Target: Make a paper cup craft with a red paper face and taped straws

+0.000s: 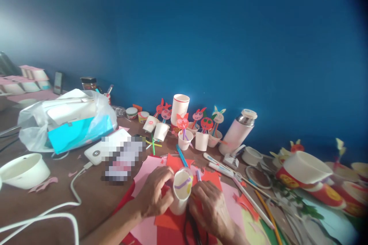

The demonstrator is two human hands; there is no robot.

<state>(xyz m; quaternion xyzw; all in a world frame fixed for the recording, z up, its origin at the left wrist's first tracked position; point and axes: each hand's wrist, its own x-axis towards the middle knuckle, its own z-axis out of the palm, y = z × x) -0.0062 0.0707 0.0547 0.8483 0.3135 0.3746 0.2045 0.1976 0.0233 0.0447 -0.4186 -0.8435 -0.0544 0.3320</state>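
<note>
A white paper cup [180, 199] stands upright on red and pink paper sheets [166, 220], with a purple strip and a yellow piece inside its rim. At the cup's left side is my left hand [156, 191], its thumb and fingers curved and apart, close to the wall. My right hand [208, 204] is closed at the cup's right side; what its fingers hold, if anything, is hidden. Dark scissors [193, 226] lie just below the cup, partly beside my right hand. A blue marker [181, 155] rests on the paper behind the cup.
Small cups with paper animal faces [182, 121] stand behind, near a thermos [237, 132]. A plastic bag [69, 120], a power bank [107, 146] and a blurred phone [123, 160] lie left. Red-and-white cups [304, 168], pens and paper scraps crowd the right.
</note>
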